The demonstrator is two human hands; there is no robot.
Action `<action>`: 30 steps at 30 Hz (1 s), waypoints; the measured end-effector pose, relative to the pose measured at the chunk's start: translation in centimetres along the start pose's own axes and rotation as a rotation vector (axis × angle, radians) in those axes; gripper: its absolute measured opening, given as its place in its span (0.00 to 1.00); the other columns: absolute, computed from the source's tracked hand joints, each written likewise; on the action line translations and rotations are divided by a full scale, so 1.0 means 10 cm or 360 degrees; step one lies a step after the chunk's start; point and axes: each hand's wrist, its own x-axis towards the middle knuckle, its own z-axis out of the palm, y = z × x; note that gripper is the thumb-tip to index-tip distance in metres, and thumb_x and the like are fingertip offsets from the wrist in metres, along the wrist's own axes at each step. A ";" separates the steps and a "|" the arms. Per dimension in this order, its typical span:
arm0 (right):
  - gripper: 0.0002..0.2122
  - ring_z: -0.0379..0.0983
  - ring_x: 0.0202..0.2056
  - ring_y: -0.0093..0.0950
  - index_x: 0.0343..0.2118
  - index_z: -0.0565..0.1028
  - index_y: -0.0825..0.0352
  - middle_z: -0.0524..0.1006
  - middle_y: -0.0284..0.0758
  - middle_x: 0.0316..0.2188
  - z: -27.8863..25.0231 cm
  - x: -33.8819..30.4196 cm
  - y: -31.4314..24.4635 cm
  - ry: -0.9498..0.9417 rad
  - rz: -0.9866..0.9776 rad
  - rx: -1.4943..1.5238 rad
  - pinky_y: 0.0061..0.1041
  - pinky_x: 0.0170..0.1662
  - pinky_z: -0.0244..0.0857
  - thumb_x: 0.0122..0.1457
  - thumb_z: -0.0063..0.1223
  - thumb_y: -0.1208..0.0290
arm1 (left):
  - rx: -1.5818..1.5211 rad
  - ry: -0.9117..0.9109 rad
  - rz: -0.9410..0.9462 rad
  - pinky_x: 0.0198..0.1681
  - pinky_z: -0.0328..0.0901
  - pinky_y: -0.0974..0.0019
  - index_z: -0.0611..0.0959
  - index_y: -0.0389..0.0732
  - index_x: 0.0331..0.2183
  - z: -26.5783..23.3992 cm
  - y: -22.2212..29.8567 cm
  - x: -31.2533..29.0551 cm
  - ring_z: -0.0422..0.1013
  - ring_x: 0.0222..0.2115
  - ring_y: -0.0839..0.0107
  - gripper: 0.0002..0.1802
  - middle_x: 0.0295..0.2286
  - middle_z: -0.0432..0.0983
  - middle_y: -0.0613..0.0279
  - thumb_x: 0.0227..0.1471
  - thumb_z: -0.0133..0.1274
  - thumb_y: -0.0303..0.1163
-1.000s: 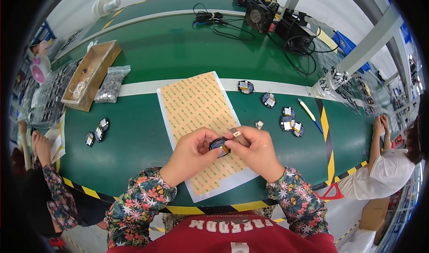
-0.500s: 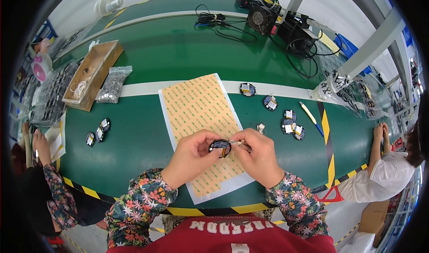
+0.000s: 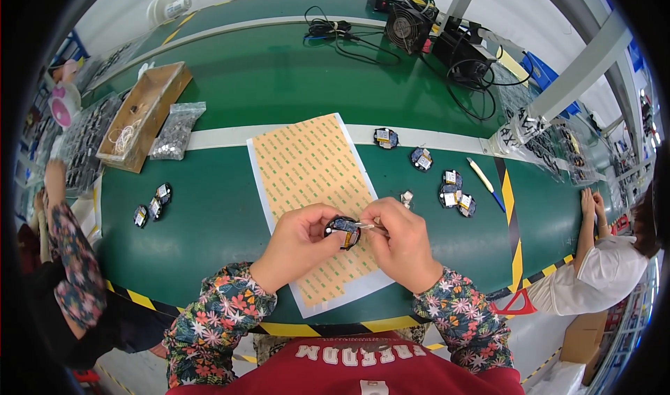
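In my left hand is a small round black electronic module with a blue circuit board and a silver, yellow-edged block; thumb and fingers grip its rim. My right hand pinches metal tweezers, whose tip reaches the module's upper right edge. Whatever the tip holds, if anything, is too small to make out. Both hands are above a tan adhesive sheet with green print and a white border. Just beyond the right hand lie small whitish pieces.
Similar modules lie at left and right, near a white-and-blue pen-like tool. Far left are a wooden tray and a bag of small parts. Cabled black equipment stands behind. Co-workers sit at both sides.
The tweezers' tip has shifted slightly at the module's edge, and the right hand has tilted a little. At far left, a co-worker's arm has reached farther up toward the plastic trays.
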 end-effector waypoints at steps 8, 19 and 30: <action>0.05 0.63 0.20 0.18 0.31 0.65 0.70 0.69 0.33 0.28 0.03 -0.01 -0.01 -0.0035 0.0221 0.0290 0.17 0.20 0.57 0.51 0.45 0.82 | 0.0129 0.0036 0.0004 0.33 0.67 0.77 0.73 0.31 0.34 0.02 0.01 -0.01 0.70 0.30 0.81 0.10 0.29 0.73 0.64 0.43 0.49 0.18; 0.03 0.56 0.20 0.10 0.29 0.68 0.70 0.69 0.29 0.28 -0.06 -0.04 0.04 -0.0099 0.0750 0.0774 0.10 0.22 0.52 0.51 0.48 0.80 | 0.0805 0.0223 0.0359 0.20 0.60 0.76 0.78 0.34 0.28 0.07 0.00 -0.02 0.64 0.18 0.80 0.09 0.20 0.70 0.63 0.39 0.55 0.24; 0.06 0.67 0.22 0.20 0.28 0.73 0.71 0.72 0.35 0.29 -0.05 -0.02 -0.07 -0.0105 0.0268 0.0236 0.15 0.22 0.59 0.45 0.51 0.84 | 0.1173 0.0208 0.0612 0.19 0.59 0.74 0.79 0.36 0.30 0.08 0.06 -0.04 0.64 0.18 0.74 0.11 0.20 0.68 0.62 0.37 0.55 0.22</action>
